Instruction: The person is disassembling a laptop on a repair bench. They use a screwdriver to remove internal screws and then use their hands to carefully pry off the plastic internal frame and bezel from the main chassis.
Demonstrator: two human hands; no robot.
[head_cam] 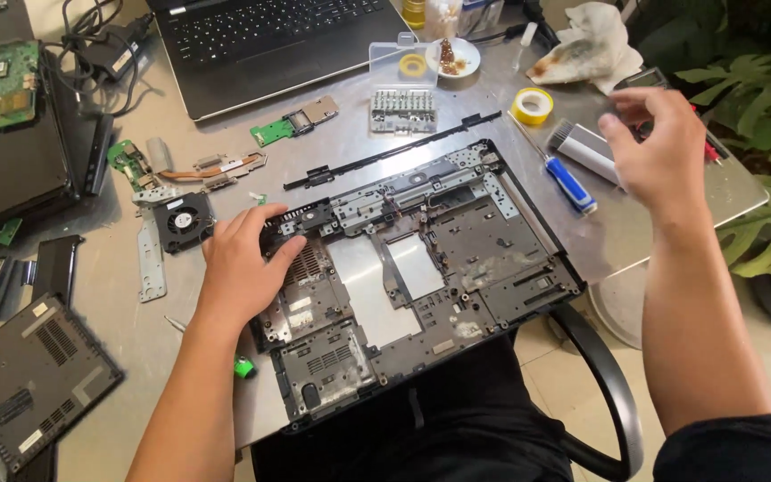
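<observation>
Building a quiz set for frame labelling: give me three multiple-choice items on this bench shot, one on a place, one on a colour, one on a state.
1. Where does the left hand rest?
A. on the open laptop's keyboard
B. on the left edge of the stripped laptop chassis
C. on the tape roll

2. What colour is the screwdriver handle?
A. blue
B. red
C. black

3. What is the right hand doing?
A. gripping the screwdriver
B. pressing on the chassis
C. raised over the table, holding nothing

Answers: 1 B, its fingers lie on the chassis corner beside the cooling fan. 2 A, the handle is blue and white. 3 C, the fingers are spread with nothing visible in them.
</observation>
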